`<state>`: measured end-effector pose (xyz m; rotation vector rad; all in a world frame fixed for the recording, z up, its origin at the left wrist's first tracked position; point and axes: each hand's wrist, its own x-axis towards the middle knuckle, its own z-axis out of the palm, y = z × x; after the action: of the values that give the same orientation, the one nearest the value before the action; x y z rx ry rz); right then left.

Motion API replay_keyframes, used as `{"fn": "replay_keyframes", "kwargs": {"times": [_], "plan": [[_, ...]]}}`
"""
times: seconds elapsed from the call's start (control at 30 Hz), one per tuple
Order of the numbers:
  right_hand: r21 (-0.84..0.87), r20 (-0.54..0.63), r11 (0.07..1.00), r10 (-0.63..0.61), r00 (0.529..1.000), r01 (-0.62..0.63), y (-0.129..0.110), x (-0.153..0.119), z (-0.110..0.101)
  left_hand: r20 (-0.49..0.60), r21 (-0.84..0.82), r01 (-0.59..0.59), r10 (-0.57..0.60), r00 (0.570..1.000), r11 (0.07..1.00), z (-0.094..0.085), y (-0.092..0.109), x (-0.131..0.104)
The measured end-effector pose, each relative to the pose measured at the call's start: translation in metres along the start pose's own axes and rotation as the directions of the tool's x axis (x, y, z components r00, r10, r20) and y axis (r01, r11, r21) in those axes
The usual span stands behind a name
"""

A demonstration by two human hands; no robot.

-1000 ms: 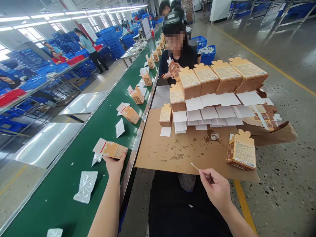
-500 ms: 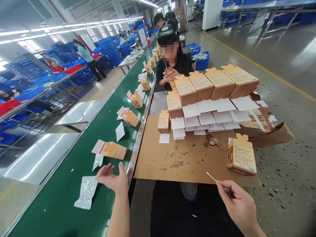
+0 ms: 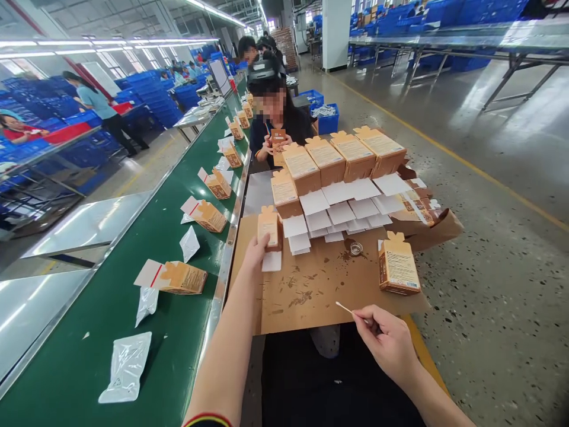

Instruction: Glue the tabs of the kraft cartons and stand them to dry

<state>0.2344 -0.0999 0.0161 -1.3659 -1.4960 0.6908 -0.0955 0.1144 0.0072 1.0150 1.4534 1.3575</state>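
My left hand (image 3: 256, 252) is closed on the small brown box (image 3: 268, 227) at the left end of the cardboard sheet (image 3: 306, 308); the box's white flap hangs toward me. Between the fingertips of my right hand (image 3: 386, 333) is a thin cotton swab (image 3: 345, 307), its white tip pointing left. Another brown box (image 3: 399, 265) stands upright at the sheet's right side. A small clear round dish (image 3: 355, 248) lies near the sheet's middle, with wet spots around it. Behind it, several boxes (image 3: 351, 157) are stacked in rows with white flaps sticking out.
On the left, a green conveyor belt (image 3: 173, 317) carries open boxes (image 3: 184, 277) and clear plastic packets (image 3: 127, 366). Its metal edge (image 3: 222, 284) runs beside the cardboard. Across from me a person (image 3: 284, 112) in a headset holds a box. Blue bins (image 3: 328, 118) stand behind.
My left hand has moved from over the belt to the small box on the cardboard and taken hold of it. My right hand still holds the swab. The view has turned to the right.
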Motion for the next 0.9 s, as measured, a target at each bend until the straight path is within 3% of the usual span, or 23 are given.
{"fn": "replay_keyframes", "kwargs": {"times": [0.13,0.2,0.27,0.4,0.53,0.77,0.9], "plan": [[-0.054,0.023,0.998,-0.043,0.999,0.044,0.004,-0.005,0.001,-0.061,-0.221,0.095,-0.110,0.992,0.971,-0.033,-0.025,-0.087],[-0.086,0.083,0.992,-0.082,0.993,0.089,0.007,-0.005,0.010,-0.063,-0.288,0.171,-0.197,0.978,0.942,-0.034,-0.037,-0.126],[-0.120,0.182,0.979,-0.140,0.973,0.163,0.010,-0.002,0.028,-0.053,-0.268,0.211,-0.233,0.971,0.940,-0.025,-0.043,-0.151],[-0.185,0.379,0.942,-0.194,0.905,0.279,0.021,0.003,0.069,-0.064,-0.160,0.157,-0.169,0.984,0.975,-0.005,-0.039,-0.160],[-0.200,0.482,0.932,-0.175,0.858,0.302,0.030,0.001,0.085,-0.025,-0.119,0.161,-0.165,0.986,0.980,-0.007,-0.032,-0.158],[-0.272,0.473,0.934,-0.079,0.877,0.230,0.029,0.009,0.075,0.038,-0.031,0.103,-0.102,0.994,0.994,-0.010,-0.036,-0.169],[-0.221,0.377,0.965,-0.049,0.925,0.142,0.024,0.010,0.053,-0.016,0.052,0.016,-0.016,1.000,0.998,-0.005,-0.038,-0.176]]}}
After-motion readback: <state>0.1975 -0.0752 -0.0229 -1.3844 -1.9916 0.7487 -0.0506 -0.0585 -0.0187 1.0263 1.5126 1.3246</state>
